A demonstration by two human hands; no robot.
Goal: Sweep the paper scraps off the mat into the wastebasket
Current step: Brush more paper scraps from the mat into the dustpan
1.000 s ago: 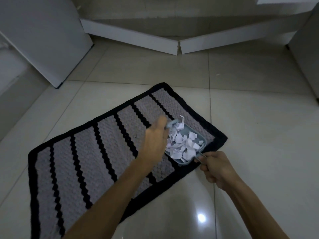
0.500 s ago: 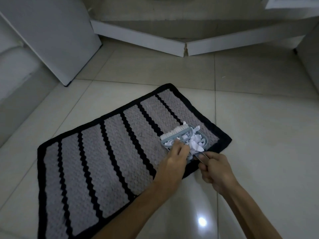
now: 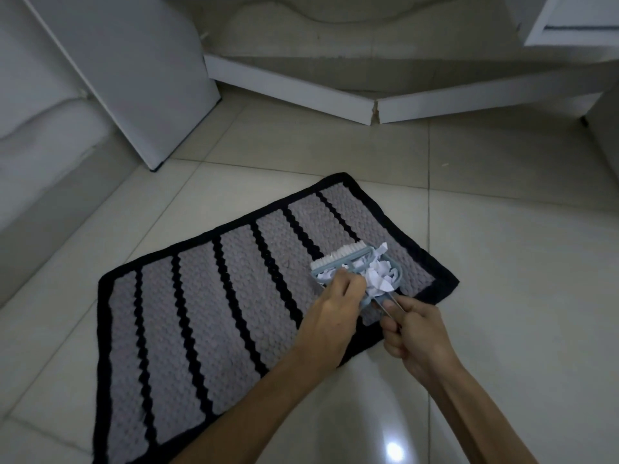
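Two hands are working over the near right corner of the mat point(image 3: 207, 316). My left hand point(image 3: 330, 316) is clenching the handle of the small brush point(image 3: 338, 257), which is resting across the dustpan point(image 3: 397, 274); my right hand point(image 3: 417, 333) is gripping the dustpan's thin wire handle. The paper scraps point(image 3: 375, 279) are sitting heaped in the pan, just ahead of both grips. I am judging that any tilt or jolt could be spilling scraps over the low rim back onto the mat. No wastebasket is showing.
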